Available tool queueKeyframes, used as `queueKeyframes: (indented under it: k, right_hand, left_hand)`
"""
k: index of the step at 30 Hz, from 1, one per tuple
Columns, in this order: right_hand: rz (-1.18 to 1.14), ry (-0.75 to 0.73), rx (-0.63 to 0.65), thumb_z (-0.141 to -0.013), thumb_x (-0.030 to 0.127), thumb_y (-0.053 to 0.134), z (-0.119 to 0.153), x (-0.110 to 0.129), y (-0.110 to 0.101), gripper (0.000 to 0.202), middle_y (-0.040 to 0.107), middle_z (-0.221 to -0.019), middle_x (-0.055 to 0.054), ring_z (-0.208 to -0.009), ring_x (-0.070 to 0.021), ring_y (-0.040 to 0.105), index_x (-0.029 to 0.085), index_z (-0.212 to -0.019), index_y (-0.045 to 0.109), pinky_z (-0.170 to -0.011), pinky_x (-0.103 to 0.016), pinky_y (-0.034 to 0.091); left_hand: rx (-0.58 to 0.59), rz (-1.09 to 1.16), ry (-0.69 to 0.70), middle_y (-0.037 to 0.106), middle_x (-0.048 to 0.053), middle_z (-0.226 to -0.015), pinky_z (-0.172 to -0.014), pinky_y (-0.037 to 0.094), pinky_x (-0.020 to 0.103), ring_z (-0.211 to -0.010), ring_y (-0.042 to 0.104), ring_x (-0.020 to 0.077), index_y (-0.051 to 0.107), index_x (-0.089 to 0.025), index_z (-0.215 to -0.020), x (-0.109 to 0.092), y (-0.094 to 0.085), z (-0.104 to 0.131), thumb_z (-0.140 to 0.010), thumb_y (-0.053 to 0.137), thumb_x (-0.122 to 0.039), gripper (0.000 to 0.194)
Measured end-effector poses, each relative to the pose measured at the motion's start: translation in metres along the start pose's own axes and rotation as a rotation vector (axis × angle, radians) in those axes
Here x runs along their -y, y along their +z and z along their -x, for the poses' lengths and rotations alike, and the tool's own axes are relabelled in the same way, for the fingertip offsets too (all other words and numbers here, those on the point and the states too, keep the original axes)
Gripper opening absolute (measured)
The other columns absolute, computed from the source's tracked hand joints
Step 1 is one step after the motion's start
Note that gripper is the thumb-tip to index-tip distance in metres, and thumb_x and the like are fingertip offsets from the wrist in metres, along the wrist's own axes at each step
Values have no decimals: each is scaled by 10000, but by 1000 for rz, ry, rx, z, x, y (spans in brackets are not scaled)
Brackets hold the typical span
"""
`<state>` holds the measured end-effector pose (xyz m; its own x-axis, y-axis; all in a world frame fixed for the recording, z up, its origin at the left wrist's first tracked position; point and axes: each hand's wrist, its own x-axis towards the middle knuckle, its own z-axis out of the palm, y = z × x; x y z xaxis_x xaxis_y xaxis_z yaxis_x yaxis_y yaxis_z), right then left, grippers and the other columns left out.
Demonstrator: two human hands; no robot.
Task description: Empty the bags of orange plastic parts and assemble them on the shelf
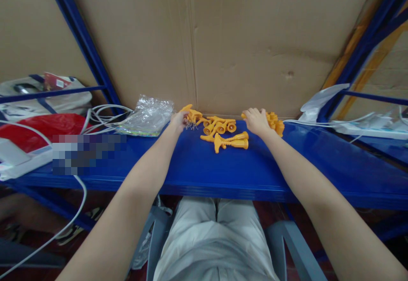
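My left hand [179, 120] is at the back of the blue table, its fingers closed at a heap of small metal pieces [191, 126] that look like screws. What its fingertips hold, if anything, is too small to make out. Just behind them lie orange plastic parts [194, 114]. My right hand [256, 120] is curled over an orange plastic part [244, 115] that pokes out by its fingertips. Beside that hand is a pile of fluted orange pieces [276, 123]. Between my hands lie several orange parts with cup-shaped ends [219, 126], and two longer ones [232, 140] in front.
A cardboard sheet [239, 47] stands behind the blue table [223, 170]. At left are a clear plastic bag [149, 113], white cables [106, 113], a red bag [41, 130] and a cloth bag [66, 96]. Blue posts [84, 38] rise at both sides. A power strip [372, 129] lies far right.
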<state>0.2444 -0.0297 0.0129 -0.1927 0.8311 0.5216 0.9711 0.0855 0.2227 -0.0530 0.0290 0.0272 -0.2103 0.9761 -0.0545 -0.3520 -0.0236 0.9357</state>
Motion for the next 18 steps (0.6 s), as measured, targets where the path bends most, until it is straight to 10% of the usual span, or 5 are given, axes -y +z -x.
queueKeyframes:
  k: [11, 18]
  right_hand:
    - [-33, -17, 76, -983, 151, 373, 2, 2, 1, 439, 658, -1283, -198, -1222, -329, 535, 111, -1357, 599, -1017, -501, 324]
    - [-40, -44, 52, -980, 166, 386, 0, -2, 11, 421, 676, -1247, -190, -1190, -326, 548, 132, -1328, 621, -1000, -499, 333]
  left_hand:
    - [-97, -130, 89, 590, -28, -585, -409, 339, 154, -431, 546, 90, 568, -185, -887, 7, -2, 5, -1021, 507, -242, 158]
    - [-116, -224, 99, 505, -68, -494, -394, 296, 151, -346, 420, 60, 537, -182, -810, 13, 1, -7, -903, 569, -44, 170]
